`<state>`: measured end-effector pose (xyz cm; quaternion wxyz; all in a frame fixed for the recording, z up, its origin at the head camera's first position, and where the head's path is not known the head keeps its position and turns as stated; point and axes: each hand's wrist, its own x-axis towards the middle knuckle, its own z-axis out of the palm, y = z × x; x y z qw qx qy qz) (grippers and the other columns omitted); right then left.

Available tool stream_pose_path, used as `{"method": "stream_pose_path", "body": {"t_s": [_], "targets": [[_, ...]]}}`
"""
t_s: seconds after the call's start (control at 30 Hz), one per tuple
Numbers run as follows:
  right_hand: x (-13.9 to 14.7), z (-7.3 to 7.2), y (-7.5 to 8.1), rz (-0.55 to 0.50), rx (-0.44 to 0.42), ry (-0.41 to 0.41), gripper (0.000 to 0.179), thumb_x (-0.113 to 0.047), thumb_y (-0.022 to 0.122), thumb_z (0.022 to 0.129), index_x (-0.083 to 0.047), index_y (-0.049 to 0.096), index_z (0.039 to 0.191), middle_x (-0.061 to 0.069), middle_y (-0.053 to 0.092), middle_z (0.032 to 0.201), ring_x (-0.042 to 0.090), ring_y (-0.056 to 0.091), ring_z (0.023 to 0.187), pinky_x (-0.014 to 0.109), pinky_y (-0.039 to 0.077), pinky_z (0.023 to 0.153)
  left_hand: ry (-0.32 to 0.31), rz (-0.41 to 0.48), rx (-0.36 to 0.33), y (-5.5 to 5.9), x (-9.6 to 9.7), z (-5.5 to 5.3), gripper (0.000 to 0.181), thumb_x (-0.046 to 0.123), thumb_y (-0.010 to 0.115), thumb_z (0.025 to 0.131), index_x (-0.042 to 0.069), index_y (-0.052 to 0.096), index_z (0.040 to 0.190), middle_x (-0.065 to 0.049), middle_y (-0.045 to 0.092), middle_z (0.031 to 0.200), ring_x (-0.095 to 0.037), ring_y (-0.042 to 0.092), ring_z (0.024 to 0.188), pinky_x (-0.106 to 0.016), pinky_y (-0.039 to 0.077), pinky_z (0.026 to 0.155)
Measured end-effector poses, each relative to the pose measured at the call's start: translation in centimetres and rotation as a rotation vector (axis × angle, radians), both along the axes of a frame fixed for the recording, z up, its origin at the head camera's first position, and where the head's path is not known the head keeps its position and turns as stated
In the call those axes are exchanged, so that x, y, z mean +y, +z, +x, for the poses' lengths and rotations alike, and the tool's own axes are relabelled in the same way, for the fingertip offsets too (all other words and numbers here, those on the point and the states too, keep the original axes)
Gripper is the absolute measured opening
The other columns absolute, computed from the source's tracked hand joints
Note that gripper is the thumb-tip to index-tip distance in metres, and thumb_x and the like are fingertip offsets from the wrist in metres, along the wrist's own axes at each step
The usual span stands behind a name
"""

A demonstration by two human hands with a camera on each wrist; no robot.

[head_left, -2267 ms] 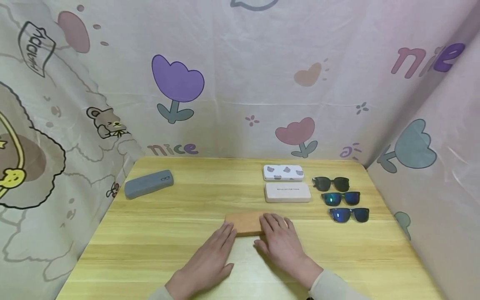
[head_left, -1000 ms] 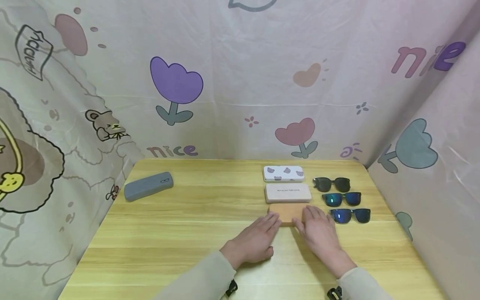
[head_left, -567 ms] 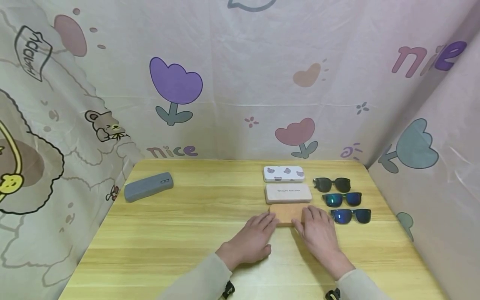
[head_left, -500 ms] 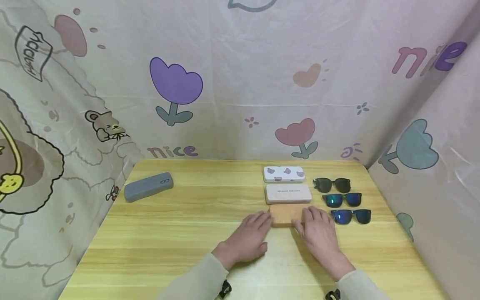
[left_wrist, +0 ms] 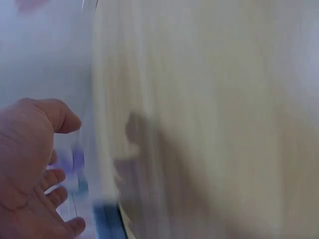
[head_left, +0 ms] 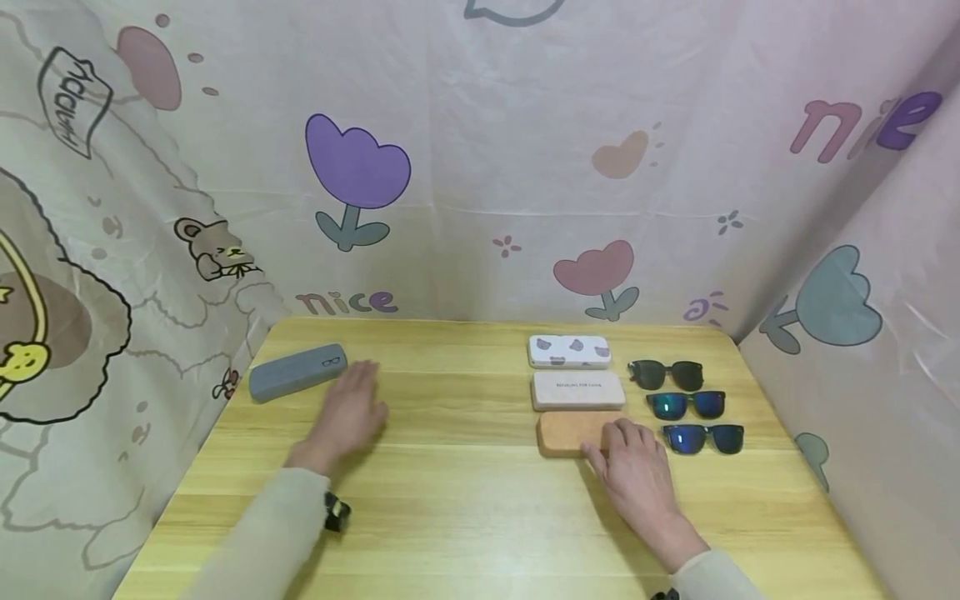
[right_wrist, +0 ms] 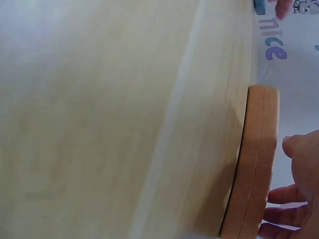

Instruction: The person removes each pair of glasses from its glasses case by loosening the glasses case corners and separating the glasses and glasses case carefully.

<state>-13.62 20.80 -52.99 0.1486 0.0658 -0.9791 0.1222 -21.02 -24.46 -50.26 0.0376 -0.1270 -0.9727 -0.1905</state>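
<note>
My left hand (head_left: 347, 414) is at the right end of the grey-blue glasses case (head_left: 297, 372), its fingers stretched out and nothing held. The left wrist view, blurred, has that hand (left_wrist: 40, 169) with thumb and fingers spread apart, and a bit of the blue case (left_wrist: 108, 221) at the bottom. On the table, the orange-brown glasses case (head_left: 573, 433) lies closed. The fingers of my right hand (head_left: 636, 475) rest on its right end. From the right wrist, the thumb of this hand (right_wrist: 301, 169) shows apart from the orange-brown case (right_wrist: 254, 159).
Behind the orange-brown case lie a cream glasses case (head_left: 577, 390) and a white bear-print case (head_left: 570, 352). Right of them three pairs of sunglasses are lined up: black (head_left: 666, 375), green-blue (head_left: 686, 405) and blue (head_left: 703, 438). A printed curtain (head_left: 465, 167) hangs around the wooden table (head_left: 450, 517).
Both hands slid the orange-brown case right and back, up against the cream case. Since then my left hand has left it and moved far left to the grey-blue case; my right hand has stayed.
</note>
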Motion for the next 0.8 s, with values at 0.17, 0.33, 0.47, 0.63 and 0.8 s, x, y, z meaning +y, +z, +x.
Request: {"method": "stream_pose_path", "body": {"t_s": [0.17, 0.33, 0.47, 0.63, 0.8], "targets": [[-0.2, 0.1, -0.2, 0.009, 0.021, 0.004, 0.046, -0.044, 0.070, 0.100, 0.001, 0.066, 0.110, 0.026, 0.064, 0.127, 0.049, 0.058, 0.119, 0.064, 0.048, 0.093, 0.149, 0.006, -0.077, 0.6, -6.3, -1.0, 0.083, 0.025, 0.059, 0.101, -0.012, 0.016, 0.162, -0.040, 0.014, 0.166, -0.061, 0.010, 0.153, -0.077, 0.006, 0.121], [-0.2, 0.1, -0.3, 0.016, 0.028, 0.009, 0.045, -0.043, 0.071, 0.100, 0.001, 0.066, 0.110, 0.026, 0.065, 0.126, 0.050, 0.058, 0.119, 0.064, 0.049, 0.093, 0.212, 0.035, -0.126, 0.1, -10.0, -1.5, 0.095, 0.033, 0.060, 0.100, -0.012, 0.005, 0.163, -0.042, 0.004, 0.167, -0.063, 0.000, 0.154, -0.079, -0.001, 0.118], [-0.1, 0.1, -0.4, 0.028, 0.015, 0.006, 0.050, -0.043, 0.070, 0.100, 0.004, 0.066, 0.117, 0.027, 0.064, 0.130, 0.050, 0.057, 0.121, 0.064, 0.048, 0.096, 0.230, 0.040, -0.163, -0.2, -11.2, -1.8, 0.100, 0.039, 0.058, 0.100, -0.011, -0.001, 0.163, -0.042, -0.001, 0.167, -0.062, -0.005, 0.154, -0.079, -0.003, 0.118], [-0.2, 0.2, -0.4, 0.034, 0.016, 0.004, 0.053, -0.044, 0.070, 0.100, 0.005, 0.066, 0.121, 0.027, 0.064, 0.132, 0.049, 0.057, 0.122, 0.064, 0.050, 0.096, 0.241, 0.023, -0.193, -0.6, -11.8, -2.3, 0.101, 0.041, 0.058, 0.100, -0.015, 0.001, 0.162, -0.045, -0.001, 0.165, -0.064, -0.005, 0.153, -0.079, -0.003, 0.118], [-0.1, 0.2, -0.4, 0.037, 0.026, -0.001, 0.053, -0.043, 0.071, 0.100, 0.005, 0.066, 0.120, 0.027, 0.064, 0.131, 0.049, 0.058, 0.122, 0.064, 0.051, 0.094, 0.237, -0.008, -0.216, -0.8, -11.6, -2.7, 0.099, 0.040, 0.057, 0.101, -0.017, 0.001, 0.160, -0.045, -0.001, 0.165, -0.064, -0.004, 0.153, -0.079, -0.004, 0.118]]}}
